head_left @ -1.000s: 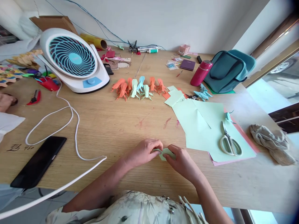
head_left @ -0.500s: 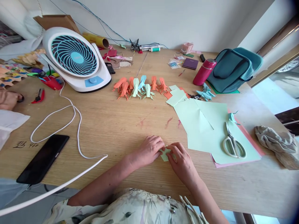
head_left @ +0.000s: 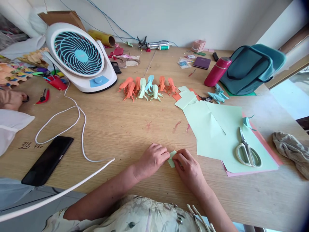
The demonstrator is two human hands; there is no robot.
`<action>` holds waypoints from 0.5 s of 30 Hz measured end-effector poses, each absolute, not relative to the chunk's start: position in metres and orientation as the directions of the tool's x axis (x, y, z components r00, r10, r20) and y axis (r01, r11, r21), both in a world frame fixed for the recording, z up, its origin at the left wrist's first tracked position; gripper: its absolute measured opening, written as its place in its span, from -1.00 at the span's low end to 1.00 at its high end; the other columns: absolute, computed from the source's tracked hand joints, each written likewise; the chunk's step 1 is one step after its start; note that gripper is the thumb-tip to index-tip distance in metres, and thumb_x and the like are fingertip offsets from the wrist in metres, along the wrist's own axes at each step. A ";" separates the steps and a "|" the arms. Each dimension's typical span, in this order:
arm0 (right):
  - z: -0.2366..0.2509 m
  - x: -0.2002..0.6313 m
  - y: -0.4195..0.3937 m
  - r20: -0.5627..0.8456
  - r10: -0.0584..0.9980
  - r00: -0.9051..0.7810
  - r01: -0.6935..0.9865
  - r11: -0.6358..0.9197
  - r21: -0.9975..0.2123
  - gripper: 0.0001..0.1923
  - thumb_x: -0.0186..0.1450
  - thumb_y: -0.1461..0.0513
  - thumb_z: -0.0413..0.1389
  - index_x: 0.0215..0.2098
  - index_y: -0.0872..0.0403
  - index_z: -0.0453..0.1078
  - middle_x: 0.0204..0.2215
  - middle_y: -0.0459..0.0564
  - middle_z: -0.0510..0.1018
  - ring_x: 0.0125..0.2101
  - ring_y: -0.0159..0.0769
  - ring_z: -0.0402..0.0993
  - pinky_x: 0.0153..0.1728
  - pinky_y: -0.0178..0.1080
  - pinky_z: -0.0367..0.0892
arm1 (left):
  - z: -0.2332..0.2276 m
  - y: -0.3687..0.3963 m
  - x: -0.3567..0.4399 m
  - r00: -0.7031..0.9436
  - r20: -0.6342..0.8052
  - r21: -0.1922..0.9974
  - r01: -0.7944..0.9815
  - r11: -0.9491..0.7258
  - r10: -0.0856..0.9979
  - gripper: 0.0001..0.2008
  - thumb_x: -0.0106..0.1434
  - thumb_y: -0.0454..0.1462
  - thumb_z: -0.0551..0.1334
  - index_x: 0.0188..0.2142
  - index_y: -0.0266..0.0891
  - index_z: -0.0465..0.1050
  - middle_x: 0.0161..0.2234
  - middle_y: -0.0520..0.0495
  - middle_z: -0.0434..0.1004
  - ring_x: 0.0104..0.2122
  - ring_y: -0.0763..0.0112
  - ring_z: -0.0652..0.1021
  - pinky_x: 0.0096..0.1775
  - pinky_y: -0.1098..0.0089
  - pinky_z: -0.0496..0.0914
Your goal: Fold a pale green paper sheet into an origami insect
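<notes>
A small piece of folded light green paper (head_left: 172, 159) lies at the front of the wooden table, between my two hands. My left hand (head_left: 154, 159) has its fingers curled together at the paper's left edge. From the right, my right hand (head_left: 188, 165) pinches the same paper between thumb and fingers, covering part of it. Beyond them stands a cluster of origami figures: orange ones (head_left: 129, 90), light green ones (head_left: 142, 89) and a blue one (head_left: 150, 82).
Light green sheets (head_left: 212, 141) spread to the right, with scissors (head_left: 246, 151) on top. Behind them are a red bottle (head_left: 217, 71) and a teal bag (head_left: 248, 71). At left are a fan (head_left: 82, 58), a black phone (head_left: 47, 160) and a white cable (head_left: 83, 129). Another person's hand (head_left: 12, 99) rests far left.
My fingers have spread slightly apart, so more of the green paper shows between them. The view has shifted a little, moving the tabletop things within the picture.
</notes>
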State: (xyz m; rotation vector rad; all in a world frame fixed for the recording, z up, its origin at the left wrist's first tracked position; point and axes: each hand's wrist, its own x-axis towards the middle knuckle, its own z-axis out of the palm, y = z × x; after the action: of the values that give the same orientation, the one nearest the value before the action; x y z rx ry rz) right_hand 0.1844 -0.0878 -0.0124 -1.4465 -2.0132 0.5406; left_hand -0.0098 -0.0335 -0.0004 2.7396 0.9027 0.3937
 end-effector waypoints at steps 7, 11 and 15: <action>-0.010 0.182 -0.089 0.225 0.932 -0.284 0.759 0.362 -0.541 -0.81 0.44 0.31 -0.02 -0.31 0.05 0.38 -0.29 0.00 0.43 -0.34 -0.33 0.38 -0.32 -0.30 0.28 | -0.007 -0.042 -0.018 0.774 0.235 0.263 0.532 -0.805 0.588 -0.84 0.44 -0.33 0.10 -0.23 -0.22 0.46 -0.25 -0.04 0.50 -0.24 0.36 0.43 -0.14 0.28 0.24; -0.011 0.180 -0.089 0.245 0.921 -0.304 0.792 0.387 -0.473 -0.78 0.46 0.30 -0.03 -0.32 0.05 0.38 -0.33 0.00 0.43 -0.34 -0.32 0.38 -0.31 -0.28 0.26 | -0.008 -0.044 -0.018 0.748 0.266 0.283 0.542 -0.791 0.608 -0.83 0.43 -0.34 0.12 -0.27 -0.22 0.47 -0.25 -0.04 0.49 -0.27 0.37 0.41 -0.18 0.31 0.26; -0.011 0.179 -0.090 0.265 0.908 -0.325 0.810 0.412 -0.418 -0.79 0.45 0.32 -0.03 -0.30 0.05 0.39 -0.34 0.01 0.44 -0.36 -0.31 0.39 -0.31 -0.27 0.25 | -0.006 -0.047 -0.018 0.719 0.248 0.328 0.568 -0.755 0.649 -0.81 0.44 -0.32 0.11 -0.28 -0.22 0.48 -0.31 -0.04 0.48 -0.30 0.37 0.40 -0.20 0.31 0.25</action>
State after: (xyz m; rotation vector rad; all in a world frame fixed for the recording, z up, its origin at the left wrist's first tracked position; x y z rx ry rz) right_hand 0.1788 -0.0902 -0.0106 -1.4613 -2.2162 0.2881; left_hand -0.0176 -0.0466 -0.0058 2.6966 0.9690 0.5155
